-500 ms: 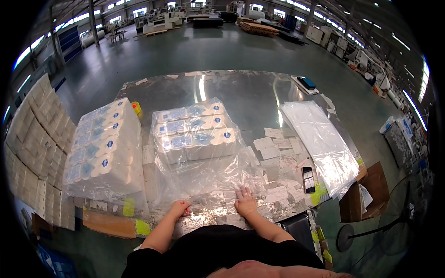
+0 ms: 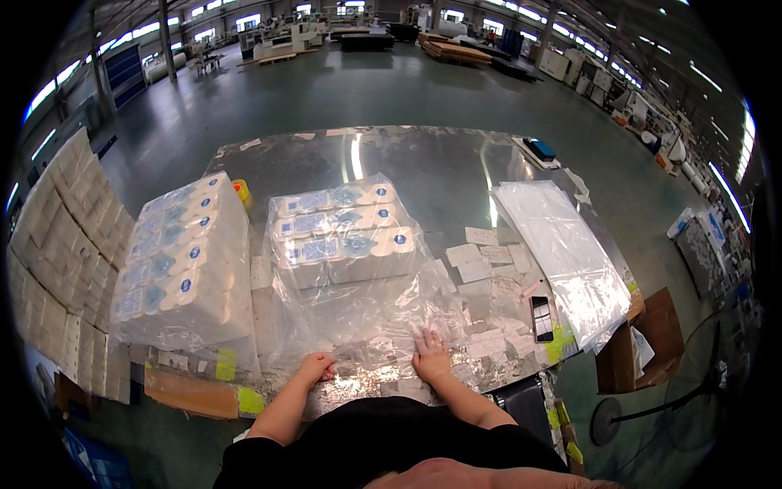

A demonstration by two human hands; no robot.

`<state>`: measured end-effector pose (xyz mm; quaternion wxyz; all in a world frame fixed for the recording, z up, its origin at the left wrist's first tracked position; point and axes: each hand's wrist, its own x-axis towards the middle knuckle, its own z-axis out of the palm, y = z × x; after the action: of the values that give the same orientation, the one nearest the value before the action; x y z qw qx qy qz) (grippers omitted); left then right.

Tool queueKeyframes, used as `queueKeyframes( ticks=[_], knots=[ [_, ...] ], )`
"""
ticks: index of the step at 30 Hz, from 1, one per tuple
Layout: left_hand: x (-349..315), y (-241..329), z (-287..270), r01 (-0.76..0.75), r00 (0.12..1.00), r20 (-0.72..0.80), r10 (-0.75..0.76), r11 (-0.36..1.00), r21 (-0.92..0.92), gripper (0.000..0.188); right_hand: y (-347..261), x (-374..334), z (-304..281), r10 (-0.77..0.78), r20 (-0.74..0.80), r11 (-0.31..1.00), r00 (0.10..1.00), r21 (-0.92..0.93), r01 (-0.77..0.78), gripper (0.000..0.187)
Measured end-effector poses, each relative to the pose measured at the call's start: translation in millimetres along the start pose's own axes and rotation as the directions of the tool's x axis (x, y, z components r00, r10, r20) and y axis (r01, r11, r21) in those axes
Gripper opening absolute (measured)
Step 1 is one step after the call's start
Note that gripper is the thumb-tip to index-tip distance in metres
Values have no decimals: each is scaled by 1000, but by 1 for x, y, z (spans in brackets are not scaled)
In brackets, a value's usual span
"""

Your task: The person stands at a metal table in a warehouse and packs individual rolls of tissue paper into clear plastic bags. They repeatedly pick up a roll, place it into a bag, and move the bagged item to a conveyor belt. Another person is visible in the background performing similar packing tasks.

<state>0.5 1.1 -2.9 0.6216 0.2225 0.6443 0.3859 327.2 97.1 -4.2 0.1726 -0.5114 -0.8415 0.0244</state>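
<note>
In front of me a clear plastic bag lies on the metal-topped table. Inside its far part sit several packs of white rolls with blue-printed wrapping, and its loose near end spreads toward me. My left hand rests at the table's near edge by the bag, fingers curled closed; whatever they may hold is hidden. Fingers spread, my right hand lies flat at the near right part of the bag's loose film. To the left stands a filled bag of roll packs.
Flat plastic bags are stacked at the table's right. A phone lies beside them, near paper scraps. Yellow tape stands behind the left bundle. More packs are piled far left; a cardboard box and a fan are at right.
</note>
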Motion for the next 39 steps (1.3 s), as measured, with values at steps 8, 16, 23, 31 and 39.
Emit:
queueKeyframes(
  ticks=[8, 16, 23, 31, 39],
  knots=[
    [-3, 1, 1, -12, 1000, -4, 13, 1000, 19, 19, 1, -1, 2, 2, 18, 1000, 1000, -11, -1, 49],
    [-1, -1, -1, -13, 1000, 3, 13, 1000, 23, 20, -1, -1, -2, 8, 35, 1000, 999, -9, -8, 48],
    [0, -2, -1, -10, 1000, 11, 9, 1000, 28, 19, 0, -1, 0, 8, 31, 1000, 1000, -6, -7, 49],
    [4, -5, -2, -9, 1000, 6, 9, 1000, 23, 19, 0, 0, -1, 8, 36, 1000, 999, -12, -8, 49],
    [3, -5, -2, -10, 1000, 4, 10, 1000, 9, 18, -2, 0, -4, 9, 33, 1000, 999, 1, -9, 48]
  ],
)
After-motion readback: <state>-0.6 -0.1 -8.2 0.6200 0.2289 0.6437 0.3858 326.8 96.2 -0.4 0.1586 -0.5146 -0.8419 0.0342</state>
